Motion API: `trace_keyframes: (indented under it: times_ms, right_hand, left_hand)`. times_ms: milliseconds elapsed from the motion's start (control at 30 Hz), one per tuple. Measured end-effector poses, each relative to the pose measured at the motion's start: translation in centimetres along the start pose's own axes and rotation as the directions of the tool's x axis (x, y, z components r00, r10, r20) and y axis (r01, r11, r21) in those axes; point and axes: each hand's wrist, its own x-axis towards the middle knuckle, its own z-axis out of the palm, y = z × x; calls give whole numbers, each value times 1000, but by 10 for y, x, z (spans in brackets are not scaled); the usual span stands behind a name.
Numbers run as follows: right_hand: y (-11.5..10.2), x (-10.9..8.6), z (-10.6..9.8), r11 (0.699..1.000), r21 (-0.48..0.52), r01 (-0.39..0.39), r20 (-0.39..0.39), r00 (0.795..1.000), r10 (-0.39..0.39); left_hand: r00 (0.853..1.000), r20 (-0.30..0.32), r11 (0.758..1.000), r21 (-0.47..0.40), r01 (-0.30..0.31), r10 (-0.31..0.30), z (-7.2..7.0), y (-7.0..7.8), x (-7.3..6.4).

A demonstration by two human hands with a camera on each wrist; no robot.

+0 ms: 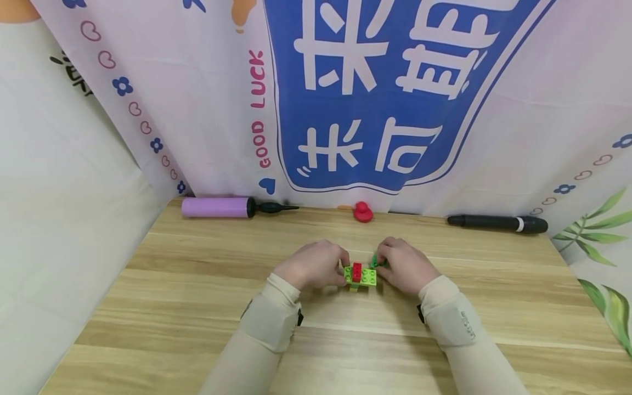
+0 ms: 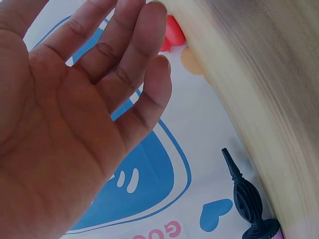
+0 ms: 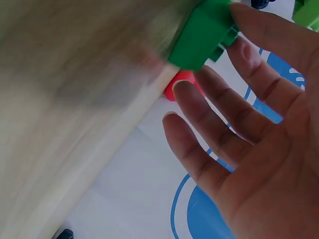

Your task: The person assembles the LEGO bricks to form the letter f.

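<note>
My left hand grips the left end of a small toy-brick build above the wooden table. Its top is a lime-green studded plate with a narrow red brick across it, and a yellowish piece shows underneath. From the right, my right hand pinches a green brick between thumb and index finger, close beside the plate but apart from it. That brick's studs face the palm in the right wrist view. In the left wrist view the build is out of sight.
Along the table's back edge lie a purple hand pump with a black nozzle, a red rubber duck and a black microphone-like stick. A printed white-and-blue cloth hangs right behind the wooden table.
</note>
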Motion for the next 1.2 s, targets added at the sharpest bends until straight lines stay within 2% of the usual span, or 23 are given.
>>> trace_keyframes:
  times_ms: [233,533,800,1200]
  right_hand:
    - [1,1,0,999,-31,-26,-1,1000,26]
    - [8,-1,-5,995,44,-91,80,993,87]
    - [13,-5,-17,994,74,-79,63,995,75]
    - [15,-3,-11,999,33,-37,65,997,35]
  left_hand:
    - [1000,-3,1000,0,2,-2,1,0,0]
    - [1000,4,1000,-10,4,-4,1,0,1]
    - [1000,2,1000,-9,-1,1,2,0,1]
    - [1000,7,1000,-8,0,0,1,1,1]
